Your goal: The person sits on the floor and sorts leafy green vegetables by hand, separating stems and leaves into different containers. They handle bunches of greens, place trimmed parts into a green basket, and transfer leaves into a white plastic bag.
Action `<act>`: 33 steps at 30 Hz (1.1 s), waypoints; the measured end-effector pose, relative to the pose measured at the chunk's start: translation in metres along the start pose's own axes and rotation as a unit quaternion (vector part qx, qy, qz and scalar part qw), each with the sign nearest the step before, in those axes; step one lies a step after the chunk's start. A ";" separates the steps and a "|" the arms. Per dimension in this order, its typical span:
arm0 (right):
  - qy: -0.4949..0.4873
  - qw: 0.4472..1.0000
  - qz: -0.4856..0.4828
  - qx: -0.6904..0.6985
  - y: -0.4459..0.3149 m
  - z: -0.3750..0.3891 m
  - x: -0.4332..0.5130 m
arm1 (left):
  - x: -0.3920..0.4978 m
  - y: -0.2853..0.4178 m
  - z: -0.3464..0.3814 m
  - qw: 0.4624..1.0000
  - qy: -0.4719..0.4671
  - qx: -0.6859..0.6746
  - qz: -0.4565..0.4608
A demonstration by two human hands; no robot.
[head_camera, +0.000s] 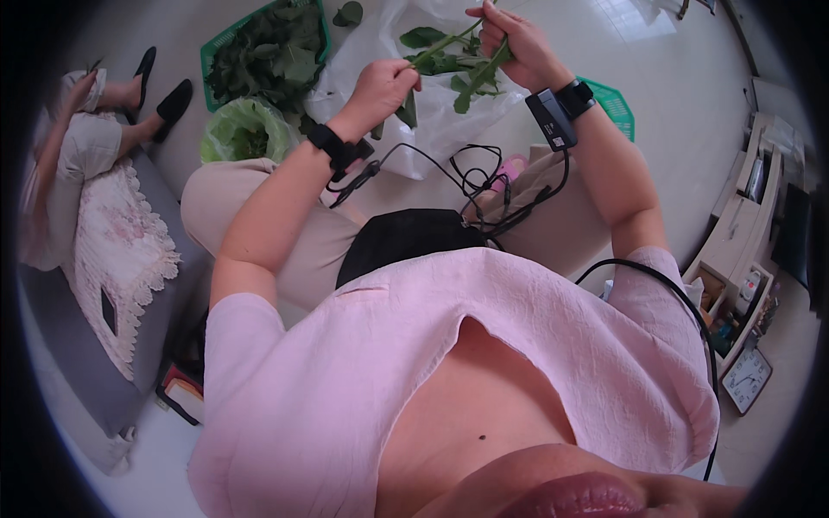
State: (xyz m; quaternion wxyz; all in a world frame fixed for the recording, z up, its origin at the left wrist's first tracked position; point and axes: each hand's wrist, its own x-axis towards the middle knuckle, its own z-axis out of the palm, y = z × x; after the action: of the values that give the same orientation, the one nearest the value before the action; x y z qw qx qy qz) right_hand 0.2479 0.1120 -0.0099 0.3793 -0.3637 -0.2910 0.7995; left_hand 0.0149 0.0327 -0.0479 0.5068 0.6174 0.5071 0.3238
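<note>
My left hand (387,89) is closed around the lower end of a green leafy stem (448,43). At the upper end, my right hand (523,50) pinches the same stem between fingers and thumb, and a lobed leaf (478,84) hangs beside its palm. Beneath both hands a white plastic bag (414,146) lies spread on the floor with loose green leaves (424,37) on it. To the left stands a green plastic basket (208,72) heaped with dark leaves (265,55). A light-green plastic bag (223,133) with plant bits inside stands open just in front of it.
Black cables (476,171) run from my wrist devices across my lap. Another green basket (615,109) shows partly behind my right wrist. On the left a person (90,139) sits on a grey sofa (162,278). Drawers (732,223) and a clock (747,381) are at right.
</note>
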 end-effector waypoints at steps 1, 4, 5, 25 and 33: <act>0.039 0.998 -0.002 -0.050 0.002 0.000 -0.002 | -0.001 -0.002 -0.001 0.998 0.041 -0.053 -0.009; -0.009 0.996 0.013 -0.082 0.013 0.008 -0.009 | 0.002 -0.007 -0.014 0.960 0.161 -0.212 -0.082; -0.011 0.995 0.014 -0.096 0.017 0.012 -0.013 | 0.003 -0.006 -0.020 0.936 0.201 -0.264 -0.116; -0.089 0.970 0.073 -0.216 0.028 0.029 -0.007 | 0.000 0.034 0.002 0.975 -0.048 -0.177 -0.124; -0.062 0.957 0.064 -0.276 0.030 0.017 -0.005 | -0.013 0.020 -0.002 0.976 -0.060 -0.172 -0.119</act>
State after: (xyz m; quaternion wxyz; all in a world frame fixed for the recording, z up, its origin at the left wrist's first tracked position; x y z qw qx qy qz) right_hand 0.2246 0.0887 -0.0205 0.1932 -0.4221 -0.4990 0.7318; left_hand 0.0156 0.0216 -0.0273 0.6700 0.4740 0.4824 0.3062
